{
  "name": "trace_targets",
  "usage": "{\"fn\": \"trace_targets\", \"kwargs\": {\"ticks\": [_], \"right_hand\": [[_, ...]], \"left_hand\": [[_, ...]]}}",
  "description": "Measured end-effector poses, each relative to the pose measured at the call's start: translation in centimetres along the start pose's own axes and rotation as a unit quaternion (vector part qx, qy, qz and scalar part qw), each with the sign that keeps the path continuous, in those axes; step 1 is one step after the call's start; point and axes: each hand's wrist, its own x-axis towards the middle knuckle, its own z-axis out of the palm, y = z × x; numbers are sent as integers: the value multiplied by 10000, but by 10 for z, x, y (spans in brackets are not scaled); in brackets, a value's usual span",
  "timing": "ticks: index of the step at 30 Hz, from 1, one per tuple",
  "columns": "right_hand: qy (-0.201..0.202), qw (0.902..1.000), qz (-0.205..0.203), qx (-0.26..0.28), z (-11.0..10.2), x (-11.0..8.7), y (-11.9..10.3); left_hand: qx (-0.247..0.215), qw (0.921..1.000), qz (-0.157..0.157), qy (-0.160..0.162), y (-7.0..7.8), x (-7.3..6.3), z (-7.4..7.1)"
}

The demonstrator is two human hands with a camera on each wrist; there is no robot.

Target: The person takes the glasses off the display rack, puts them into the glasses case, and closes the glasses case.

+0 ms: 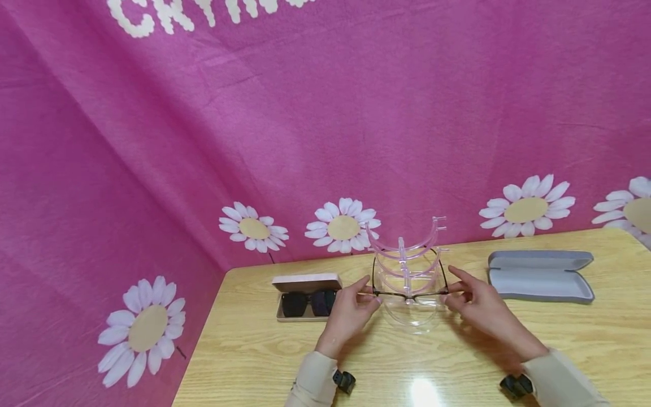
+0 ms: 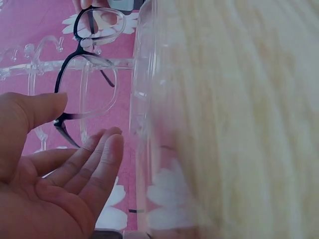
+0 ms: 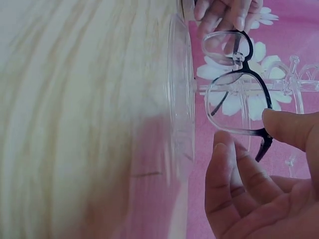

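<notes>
A pair of eyeglasses (image 1: 409, 297) with a black upper frame and clear lower rims sits at a clear plastic glasses stand (image 1: 403, 257) with curved arms. My left hand (image 1: 350, 312) pinches the left corner of the frame by the hinge, its thumb on the front. At the opposite corner my right hand (image 1: 482, 308) holds the frame likewise, thumb in front, as the right wrist view shows. In the left wrist view the black brow bar of the eyeglasses (image 2: 79, 51) crosses before the stand's post. Both temples point back past the stand.
To the left lies an open case (image 1: 304, 319) with dark sunglasses (image 1: 294, 304) in it, close by my left hand. An open grey case (image 1: 540, 286) lies on the right. Behind the wooden table (image 1: 244, 350) hangs a pink cloth (image 1: 407, 113) with daisies.
</notes>
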Motion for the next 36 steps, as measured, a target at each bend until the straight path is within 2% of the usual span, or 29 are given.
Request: {"fn": "trace_targets", "kwargs": {"ticks": [6, 12, 23, 29, 36], "right_hand": [[-144, 9995, 125, 240, 5, -1, 0], [-210, 9988, 208, 398, 7, 0, -1], [-190, 9994, 145, 240, 6, 0, -1], [-135, 9998, 98, 64, 6, 0, -2], [-274, 9993, 173, 169, 2, -1, -6]], "left_hand": [[-91, 9998, 156, 104, -1, 0, 3], [-149, 9996, 212, 68, -2, 0, 4], [-211, 9991, 368, 56, -4, -1, 2], [-225, 9995, 225, -29, -2, -1, -1], [-358, 9991, 181, -117, 1, -1, -4]]}}
